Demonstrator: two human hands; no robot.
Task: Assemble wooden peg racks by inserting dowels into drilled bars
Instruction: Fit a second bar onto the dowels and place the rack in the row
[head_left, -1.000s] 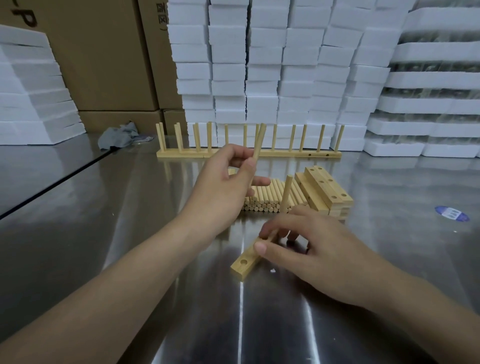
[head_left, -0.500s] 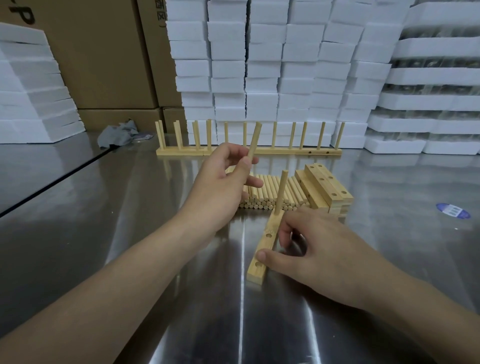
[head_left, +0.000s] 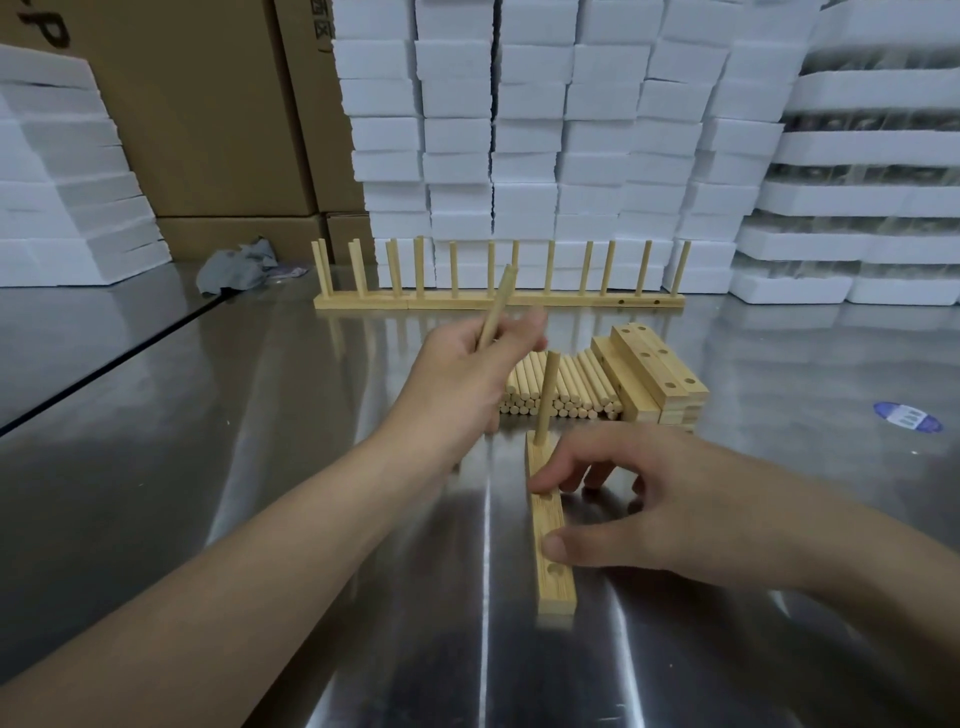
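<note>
Glossy steel table (head_left: 208, 467), matt pale-wood drilled bar (head_left: 555, 551) and dowels (head_left: 561, 384), white foam blocks (head_left: 530, 130).

Parts hidden behind the hands or lost at the frame's edge

The left hand (head_left: 457, 379) covers the lower end of the held dowel (head_left: 496, 301) and the left side of the dowel pile (head_left: 566, 384); the right hand (head_left: 675, 509) hides the middle of the drilled bar (head_left: 555, 582); both forearms run out of frame; the print on the blue sticker (head_left: 908, 415) is too blurred to read; the black lettering on the cardboard box (head_left: 208, 104) is cut off at the top.
</note>
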